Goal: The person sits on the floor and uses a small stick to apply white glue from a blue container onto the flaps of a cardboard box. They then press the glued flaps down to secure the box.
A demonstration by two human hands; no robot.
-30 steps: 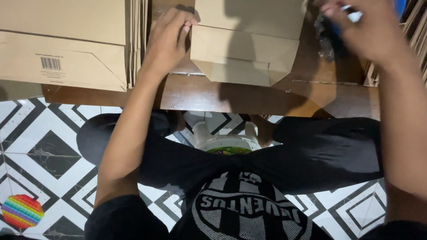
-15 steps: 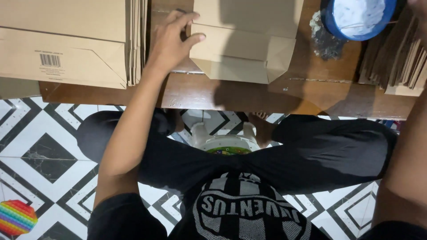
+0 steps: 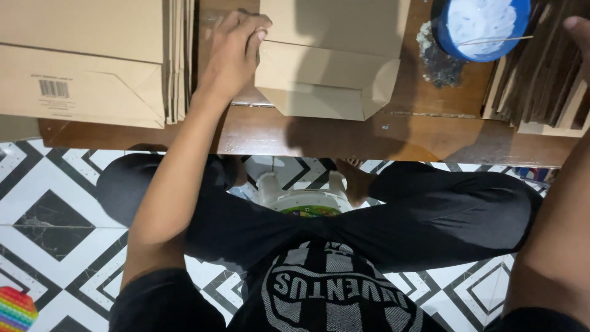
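My left hand [image 3: 233,46] grips the left edge of a folded brown cardboard box [image 3: 332,80] that lies on the low wooden table [image 3: 307,138], fingers curled over its corner. Of my right hand [image 3: 579,31] only a fingertip shows at the top right edge, above a stack of flat cardboard [image 3: 541,80]; the forearm runs down the right side. Whether it holds anything is out of view. A blue bowl [image 3: 476,57] of white paste stands at the top right, with a thin stick [image 3: 498,40] lying across it.
A pile of flat folded cartons [image 3: 86,67] fills the table's left end. A dark crusty patch [image 3: 439,61] lies beside the bowl. Under the table, between my crossed legs, stands a white tub [image 3: 304,200]. A rainbow-coloured toy [image 3: 15,310] lies on the patterned tile floor.
My right hand was holding the stick over the blue bowl, then drew away to the right; the stick now rests across the bowl. My left hand has stayed on the box's left edge.
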